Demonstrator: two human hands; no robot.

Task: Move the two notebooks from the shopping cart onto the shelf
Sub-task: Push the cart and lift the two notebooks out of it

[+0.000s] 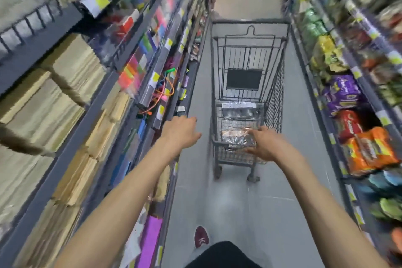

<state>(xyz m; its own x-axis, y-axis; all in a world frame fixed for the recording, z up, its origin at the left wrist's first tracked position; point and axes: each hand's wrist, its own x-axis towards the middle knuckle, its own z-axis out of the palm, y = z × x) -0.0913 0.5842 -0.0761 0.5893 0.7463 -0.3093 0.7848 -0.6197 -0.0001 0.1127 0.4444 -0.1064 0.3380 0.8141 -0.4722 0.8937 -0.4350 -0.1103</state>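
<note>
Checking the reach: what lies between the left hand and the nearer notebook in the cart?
Head view: a strip of grey floor, then the cart's left wire wall, between left hand and nearer notebook.

Bright, even store light fills the aisle; motion blur smears the shelves [71, 98] at both edges, and wide-angle distortion bends them.

We're in a shop aisle here, a supermarket by the look of it: a wire shopping cart [244, 79] stands on the grey floor [217, 198] between two long runs of shelving. The left shelves [91, 115] carry paper stacks [43, 115] and bright stationery [139, 65], while the right shelves [369, 96] hold snack packets [369, 150]. Yellow price tags [155, 76] line the shelf edges.
</note>
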